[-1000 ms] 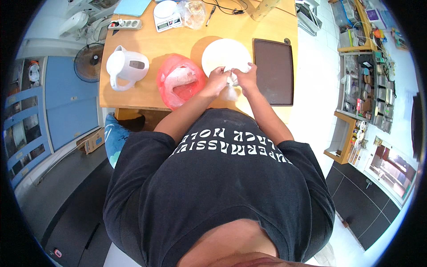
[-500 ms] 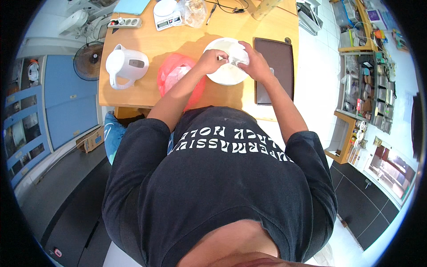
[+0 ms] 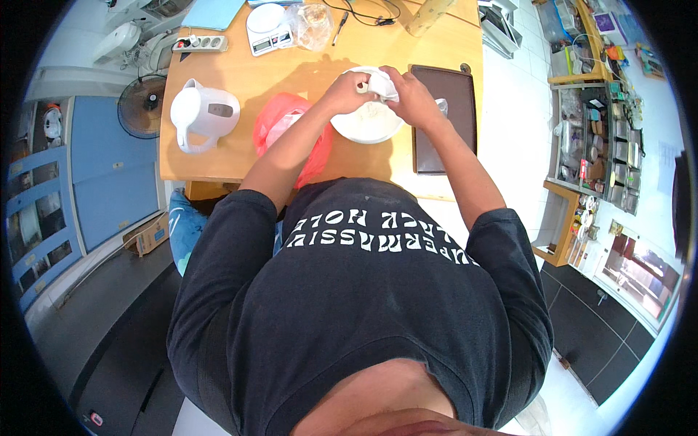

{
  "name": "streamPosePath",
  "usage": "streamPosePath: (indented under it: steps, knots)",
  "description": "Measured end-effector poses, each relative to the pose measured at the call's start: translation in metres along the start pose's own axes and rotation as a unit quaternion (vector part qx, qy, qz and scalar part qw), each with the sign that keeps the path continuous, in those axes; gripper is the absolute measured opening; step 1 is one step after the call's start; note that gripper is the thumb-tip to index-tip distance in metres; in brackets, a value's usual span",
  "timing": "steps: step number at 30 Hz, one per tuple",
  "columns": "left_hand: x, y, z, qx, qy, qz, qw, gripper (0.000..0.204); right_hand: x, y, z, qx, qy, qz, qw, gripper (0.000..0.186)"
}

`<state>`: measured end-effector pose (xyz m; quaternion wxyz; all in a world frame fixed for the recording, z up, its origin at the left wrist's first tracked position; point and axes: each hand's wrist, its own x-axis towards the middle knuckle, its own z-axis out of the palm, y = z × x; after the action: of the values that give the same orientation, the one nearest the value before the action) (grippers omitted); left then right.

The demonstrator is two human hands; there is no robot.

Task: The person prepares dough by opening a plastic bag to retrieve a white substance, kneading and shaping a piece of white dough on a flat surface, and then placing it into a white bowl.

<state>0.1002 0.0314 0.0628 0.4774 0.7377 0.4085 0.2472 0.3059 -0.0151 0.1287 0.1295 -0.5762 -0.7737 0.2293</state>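
Above a white bowl [image 3: 366,136] on the wooden table, both hands hold a small white bag [image 3: 382,85]. My left hand [image 3: 347,94] pinches one edge of it, with thumb and fingers curled together. My right hand [image 3: 414,99] wraps round its other side. Pale, powdery-looking stuff lies in the bowl. What is inside the bag cannot be seen. Just left of the bowl sits a pink plastic bag [image 3: 273,116], partly behind my left forearm.
A dark brown tray [image 3: 445,149] lies right of the bowl, a small clear object [image 3: 441,106] on it. At the left stands a white electric kettle [image 3: 211,109]. Farther back are a white kitchen scale [image 3: 266,29], a clear plastic bag [image 3: 314,27], a pen [image 3: 339,29] and a power strip [image 3: 201,43].
The white bag has turned slightly in my hands, and my right fingers have shifted to its upper edge. The whole view has moved a little.
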Motion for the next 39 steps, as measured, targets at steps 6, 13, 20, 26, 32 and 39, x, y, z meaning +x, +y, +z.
streamPosePath:
  steps: [6,13,20,26,32,39]
  knots:
    - [0.005,0.005,-0.005,0.003,0.02,-0.051,0.999,0.026,0.005,0.002,-0.01,0.026,0.011,0.021,0.999,0.075]
    - [0.009,0.008,-0.006,-0.052,-0.029,-0.087,0.994,0.027,0.005,0.034,-0.007,0.208,-0.033,0.107,0.972,0.059]
    - [0.014,0.008,0.001,-0.047,-0.007,-0.036,0.998,0.04,0.002,0.007,-0.017,0.091,0.033,0.031,0.995,0.047]
    - [0.013,0.019,-0.008,-0.033,-0.004,-0.056,0.998,0.036,0.009,0.02,-0.019,0.024,0.006,0.069,0.997,0.047]
    - [0.003,0.029,-0.015,0.018,-0.006,-0.078,0.997,0.035,0.009,0.002,-0.024,0.023,-0.024,0.073,0.997,0.039]
    - [0.007,0.017,-0.019,0.079,0.019,-0.031,0.996,0.032,0.007,0.01,-0.016,0.107,-0.01,0.058,0.993,0.038]
